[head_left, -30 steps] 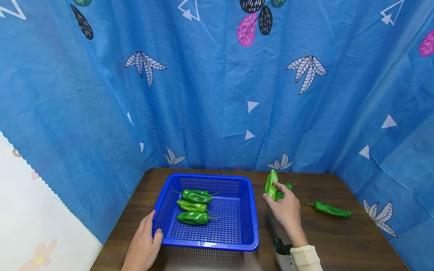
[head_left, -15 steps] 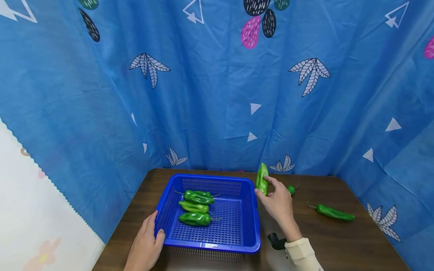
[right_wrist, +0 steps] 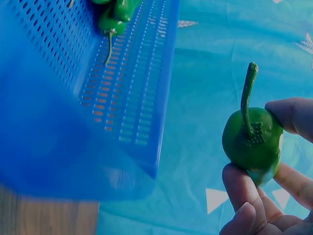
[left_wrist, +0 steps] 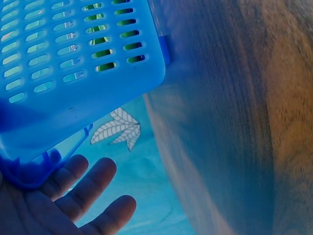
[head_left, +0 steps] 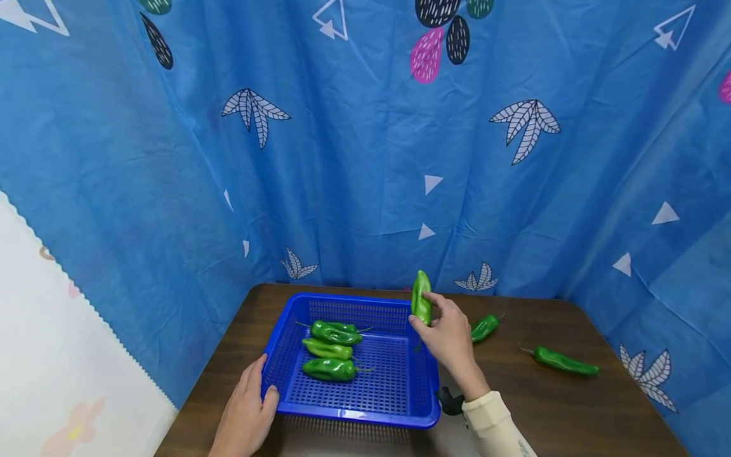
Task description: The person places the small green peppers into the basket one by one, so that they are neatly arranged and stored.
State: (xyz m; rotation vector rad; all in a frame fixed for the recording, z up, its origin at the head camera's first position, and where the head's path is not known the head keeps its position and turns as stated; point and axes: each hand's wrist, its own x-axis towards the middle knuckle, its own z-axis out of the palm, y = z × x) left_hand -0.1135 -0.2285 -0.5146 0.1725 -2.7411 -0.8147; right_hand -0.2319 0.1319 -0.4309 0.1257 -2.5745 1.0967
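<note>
1. Blue plastic basket (head_left: 348, 414), perforated, sits lower centre of the head view on the wood-grain table (head_left: 531, 406), between both hands, presumably so that each reaches it easily.
2. Left hand (head_left: 245, 406): at the basket's left rim, fingers loosely spread in the left wrist view, thumb near the lower-left corner. Likely a light steadying touch; exact pressure cannot be told.
3. Right hand (head_left: 451, 336): pinches a light-green pepper (head_left: 421, 289) between thumb and fingers, tip up, stem down. The side grip probably suits its smooth, rounded body and leaves the stem free.
4. Held pepper overlaps the basket's upper-right corner in the head view; the right wrist view shows it apart from the wall.
5. Green peppers (head_left: 329, 369) lie crosswise at the basket's left, leaving bare mesh at right.
6. Two loose peppers (head_left: 565, 362) lie on the table, right of centre.
</note>
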